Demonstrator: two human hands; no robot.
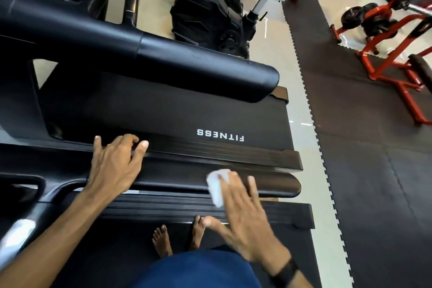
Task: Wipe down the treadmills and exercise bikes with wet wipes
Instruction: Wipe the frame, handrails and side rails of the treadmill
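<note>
Pressing a wet wipe flat-fingered onto the treadmill handrail, the right hand risks sliding off; left hand, fingers spread, braces beside it.

a crumpled white wet wipe lies on the near treadmill's black handrail, at five o'clock. a second black treadmill, marked "fitness", sits at centre; a black exercise bike stands at twelve o'clock.

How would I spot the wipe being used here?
Find the near treadmill's black handrail, running left to right below the FITNESS belt. The right hand presses a small white wet wipe flat on it, the only white thing there.
</note>
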